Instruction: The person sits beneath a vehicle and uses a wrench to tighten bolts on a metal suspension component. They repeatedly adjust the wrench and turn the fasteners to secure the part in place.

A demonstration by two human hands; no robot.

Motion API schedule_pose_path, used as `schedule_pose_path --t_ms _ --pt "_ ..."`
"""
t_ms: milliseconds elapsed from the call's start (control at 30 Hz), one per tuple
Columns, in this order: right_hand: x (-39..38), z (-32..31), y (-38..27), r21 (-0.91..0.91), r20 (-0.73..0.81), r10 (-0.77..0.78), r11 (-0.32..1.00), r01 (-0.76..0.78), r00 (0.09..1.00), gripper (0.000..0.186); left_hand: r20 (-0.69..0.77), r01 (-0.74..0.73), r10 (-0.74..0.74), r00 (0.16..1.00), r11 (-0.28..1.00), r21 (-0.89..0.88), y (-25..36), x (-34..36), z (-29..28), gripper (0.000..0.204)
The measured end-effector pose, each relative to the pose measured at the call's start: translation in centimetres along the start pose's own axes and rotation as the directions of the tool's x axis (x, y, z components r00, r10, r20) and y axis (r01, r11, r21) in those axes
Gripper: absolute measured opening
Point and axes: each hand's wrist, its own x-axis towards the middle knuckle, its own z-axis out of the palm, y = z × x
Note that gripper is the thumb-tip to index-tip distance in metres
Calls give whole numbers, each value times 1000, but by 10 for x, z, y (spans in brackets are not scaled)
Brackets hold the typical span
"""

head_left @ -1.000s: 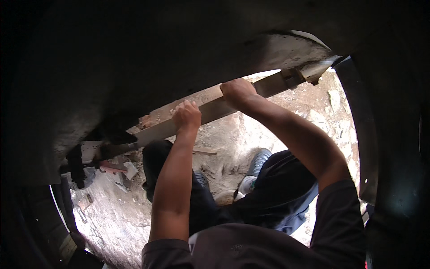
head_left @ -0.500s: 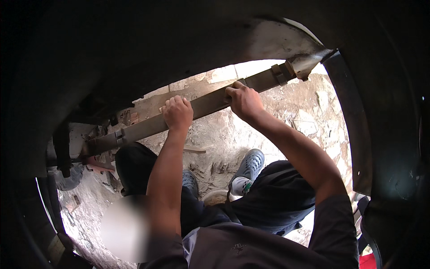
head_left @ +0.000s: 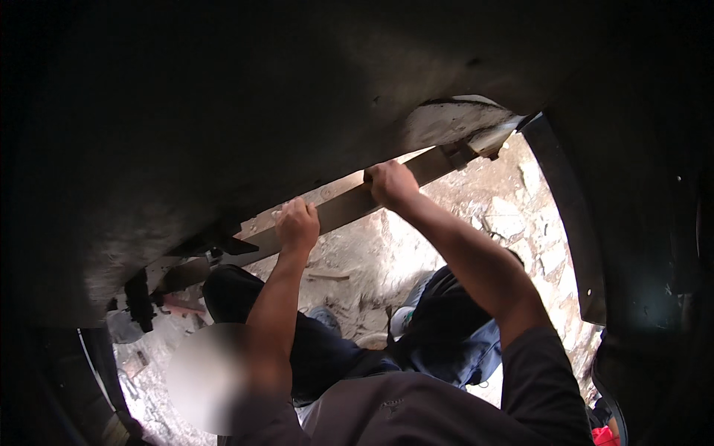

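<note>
A long, flat leaf spring (head_left: 343, 208) runs aslant from the lower left to the upper right, beneath a large dark curved panel. My left hand (head_left: 297, 225) is closed over its middle, fingers curled across the top edge. Farther right along the same bar, my right hand (head_left: 393, 184) grips it too, the fingertips hidden on the far side. A metal clamp (head_left: 457, 153) wraps the spring near its right end, which meets a pale bracket (head_left: 494, 139).
The dark panel (head_left: 297, 97) hangs low overhead, and a dark edge strip (head_left: 561, 201) curves down on the right. My bent knees sit close below the spring. Rough stony ground (head_left: 513, 215) holds a thin stick (head_left: 328, 277). Something red (head_left: 604, 435) lies at the lower right.
The view has shifted, so the dark panel covers more of the top and hides more of the spring's left part. Both hands appear lower in the picture, still on the spring.
</note>
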Motion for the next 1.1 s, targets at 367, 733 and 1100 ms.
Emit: schedule_pose_path --t_ms 367,733,1100 --pt "-42 27 -11 14 -71 26 1000 -25 997 17 111 234 -247 963 965 122 33 0 -8 30" --pt "-15 30 -14 60 -154 92 995 -84 984 17 182 173 -202 962 971 163 38 4 -13 29" --pt "-38 45 -28 63 -311 137 990 -123 941 14 112 207 -225 968 967 149 46 -2 -10 26"
